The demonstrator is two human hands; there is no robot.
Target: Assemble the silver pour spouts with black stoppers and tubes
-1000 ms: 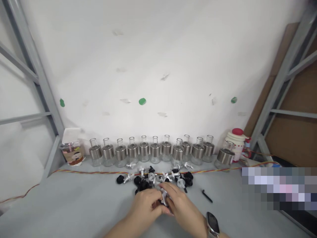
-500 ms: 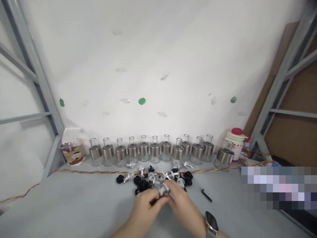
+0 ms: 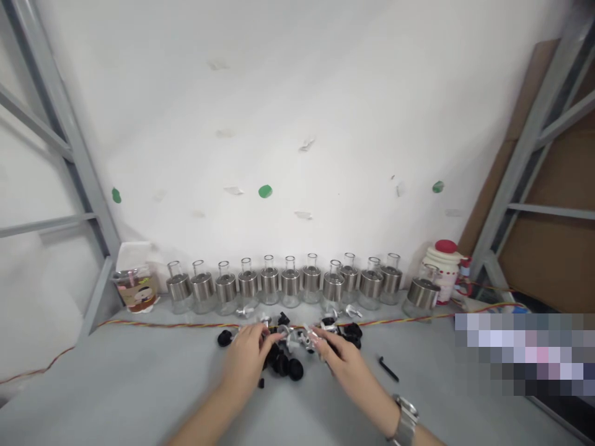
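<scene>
Flanking black caps [image 3: 295, 370] — left fingers [image 3: 270, 342], right fingers [image 3: 329, 354]

I have bare grey tabletop [image 3: 153, 378] to the left of the left hand [image 3: 246, 356] and between the forearms, enough for a low pass on the near side. Between the hands I meet a heap of black caps [image 3: 295, 370] and white spouts [image 3: 292, 342], the caps crowding the left thumb. Farther out, a twisted wire [image 3: 186, 323] lies across the way on both sides, and behind it bottles [image 3: 269, 278] stand like a fence; I could clear them over their necks. Right of the right hand [image 3: 346, 365], I have room up to a black rod [image 3: 389, 369]. Beyond that, a masked patch hides the room.
</scene>
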